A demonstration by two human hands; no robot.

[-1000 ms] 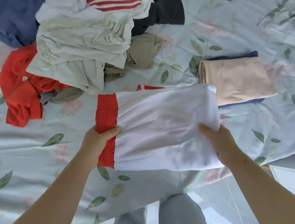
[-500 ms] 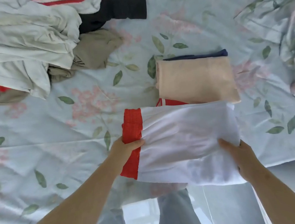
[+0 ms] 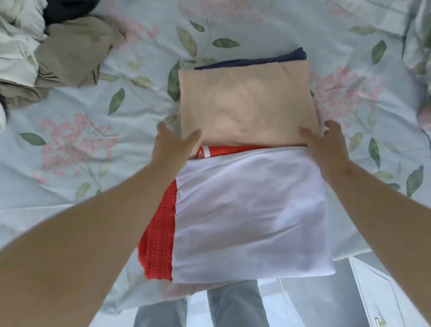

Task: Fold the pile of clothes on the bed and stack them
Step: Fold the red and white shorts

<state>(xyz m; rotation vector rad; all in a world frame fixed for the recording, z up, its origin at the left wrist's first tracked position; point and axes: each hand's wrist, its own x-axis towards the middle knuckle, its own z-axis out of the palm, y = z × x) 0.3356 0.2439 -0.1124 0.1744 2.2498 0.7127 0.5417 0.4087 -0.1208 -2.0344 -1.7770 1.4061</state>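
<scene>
1. A person leans over a bed [image 3: 245, 12] covered with a flowered sheet, both bare arms reaching past a folded white garment [image 3: 249, 213]. The garment has a red band [image 3: 158, 237] down its left side and lies flat at the bed's near edge.
2. The left hand [image 3: 173, 146] shows a wide grip, fingers spread and holding nothing. Its thumb touches the near left corner of a folded peach garment [image 3: 245, 100].
3. The right hand [image 3: 325, 142] is also wide, its thumb on the peach garment's near right corner and its fingers straight beside the edge.
4. The peach garment sits on a folded navy garment [image 3: 251, 61], just beyond the white one.
5. An unfolded pile [image 3: 8, 52] of pale, khaki and dark clothes lies at far left.
</scene>
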